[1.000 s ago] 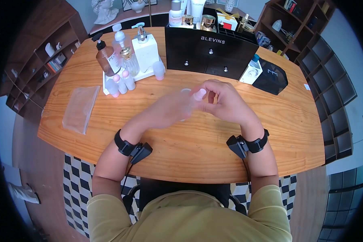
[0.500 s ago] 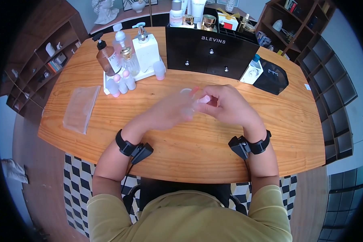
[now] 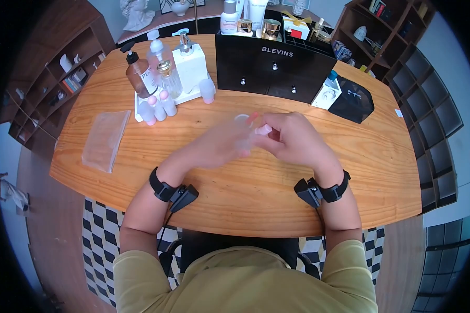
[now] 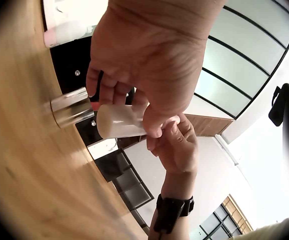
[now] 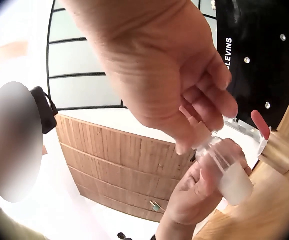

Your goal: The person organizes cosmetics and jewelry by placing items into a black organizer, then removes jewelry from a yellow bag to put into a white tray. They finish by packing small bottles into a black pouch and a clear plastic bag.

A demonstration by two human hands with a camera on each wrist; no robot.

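In the middle of the table, my left hand (image 3: 214,142) holds a small clear bottle (image 4: 117,121) with some whitish liquid in its base. Thumb and fingers of my right hand (image 3: 292,133) pinch the pale pink cap (image 3: 263,129) at the bottle's neck. From the right wrist, the bottle lies tilted, its base pointing down and away from the cap. Behind the hands stands a gold cylindrical container (image 5: 279,152) with a red rounded piece (image 5: 261,124) at its top. The left hand is blurred in the head view and hides most of the bottle there.
A white tray (image 3: 196,94) with pump bottles stands at the back left; several small pink-capped bottles (image 3: 158,107) are by its front edge. A clear pouch (image 3: 105,141) lies left. Behind are a black drawer box (image 3: 266,78), a white box (image 3: 326,96) and a black mesh bag (image 3: 352,100).
The right hand has shifted slightly right and its fingers have closed in around the pink cap, which has tilted sideways. The red piece has come into view. The left hand stays nearly in place.
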